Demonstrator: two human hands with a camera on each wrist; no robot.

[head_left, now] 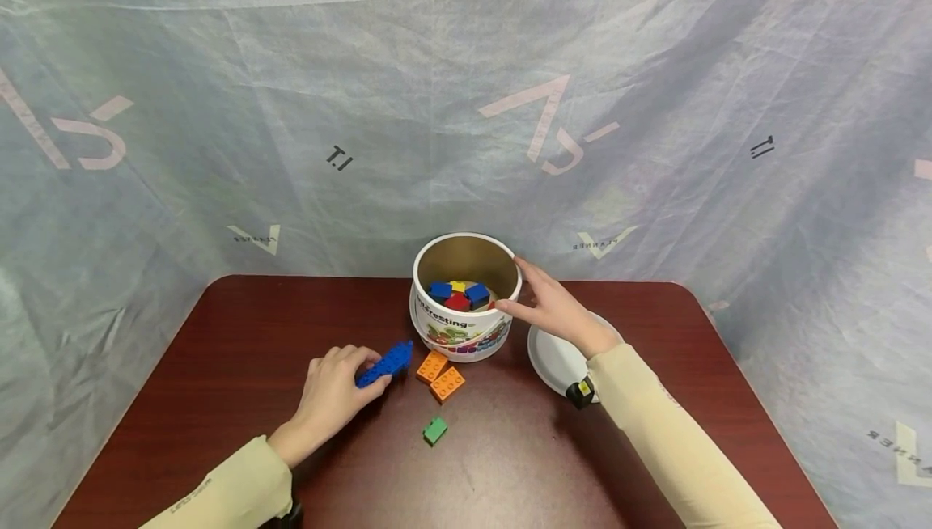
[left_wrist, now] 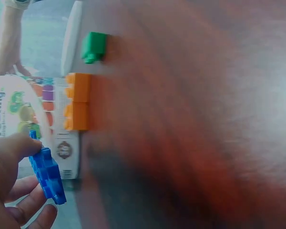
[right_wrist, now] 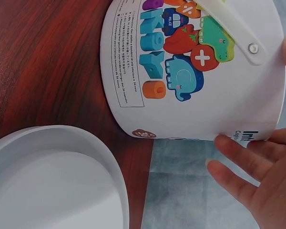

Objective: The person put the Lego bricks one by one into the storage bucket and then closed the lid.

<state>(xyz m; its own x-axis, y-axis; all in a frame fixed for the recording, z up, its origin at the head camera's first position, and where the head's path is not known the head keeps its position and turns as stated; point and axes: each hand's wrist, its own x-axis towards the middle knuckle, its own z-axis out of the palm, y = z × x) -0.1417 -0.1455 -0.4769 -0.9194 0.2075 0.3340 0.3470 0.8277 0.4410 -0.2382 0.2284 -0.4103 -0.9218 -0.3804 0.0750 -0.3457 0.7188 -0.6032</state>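
Observation:
A long blue toy-brick piece [head_left: 386, 364] is pinched between the thumb and fingers of my left hand [head_left: 331, 387], just over the table to the left of the bucket. The left wrist view shows the same blue piece [left_wrist: 47, 174] with studs along it. My right hand [head_left: 557, 306] holds the white bucket [head_left: 466, 341] at its right rim, thumb toward the near side and fingers toward the far side. Blue, red and yellow bricks [head_left: 457, 301] lie inside. In front of it are two orange bricks [head_left: 447, 384] and a green brick [head_left: 435, 431].
A round white lid [head_left: 549, 359] lies on the table under the right forearm, right of the bucket. Near that sleeve is a small black object [head_left: 580, 393]. The dark red table [head_left: 502, 464] ends at a grey cloth backdrop [head_left: 379, 108].

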